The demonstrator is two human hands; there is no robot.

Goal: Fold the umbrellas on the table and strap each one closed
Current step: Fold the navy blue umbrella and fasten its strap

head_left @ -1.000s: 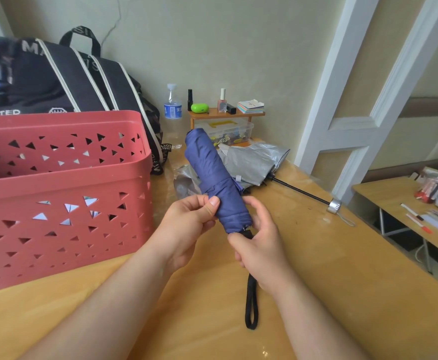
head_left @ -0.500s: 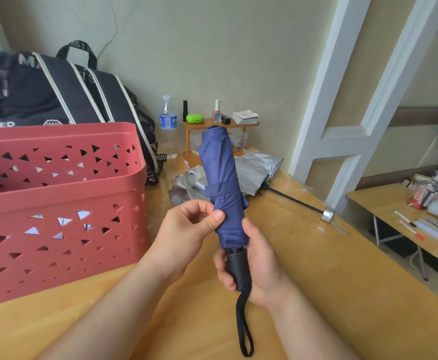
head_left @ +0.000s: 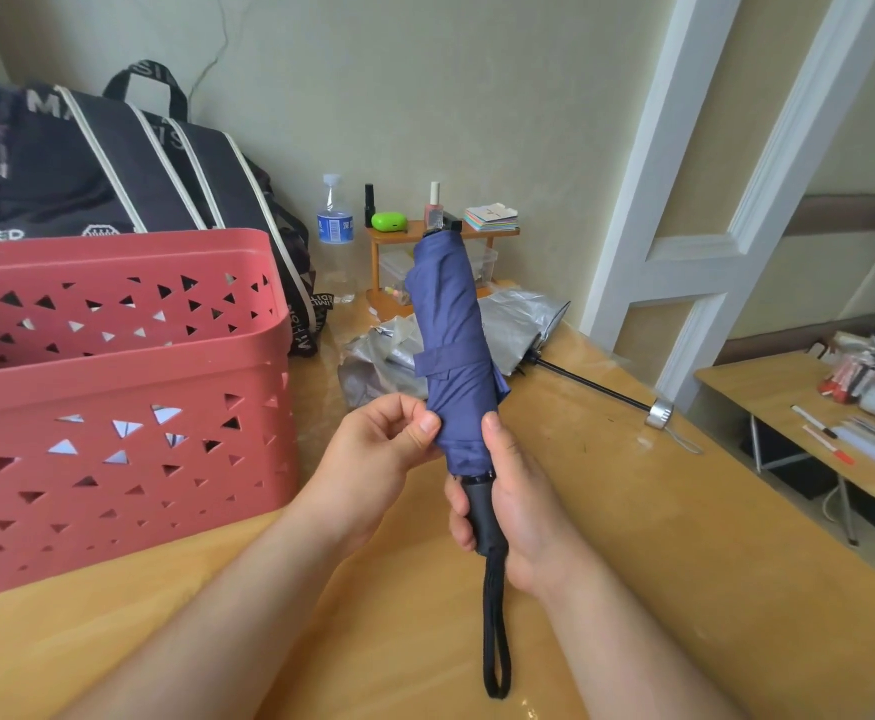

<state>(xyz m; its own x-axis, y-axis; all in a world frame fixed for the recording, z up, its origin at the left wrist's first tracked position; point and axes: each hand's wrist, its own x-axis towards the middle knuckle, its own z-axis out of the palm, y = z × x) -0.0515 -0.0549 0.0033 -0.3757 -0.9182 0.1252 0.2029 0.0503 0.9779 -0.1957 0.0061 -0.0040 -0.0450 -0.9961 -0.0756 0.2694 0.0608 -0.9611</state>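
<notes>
I hold a folded navy blue umbrella [head_left: 451, 335] nearly upright above the table, its strap wrapped round the middle. My right hand [head_left: 513, 506] grips the black handle, thumb up along the fabric; the black wrist loop [head_left: 495, 636] hangs below. My left hand [head_left: 383, 454] pinches the lower fabric on the left side. Behind it a silver umbrella [head_left: 518, 324] lies loose and unfolded on the table, its black shaft and silver handle [head_left: 660, 412] stretching right.
A red perforated basket [head_left: 113, 397] stands at the left, a black bag [head_left: 129, 163] behind it. A water bottle [head_left: 335, 236] and a small wooden shelf [head_left: 414, 236] with small items stand by the wall. A second table [head_left: 809, 428] is at the right.
The blue umbrella has swung from leaning left to nearly upright. My right hand slid down from the fabric's end onto the black handle. My left hand stays pinching the fabric.
</notes>
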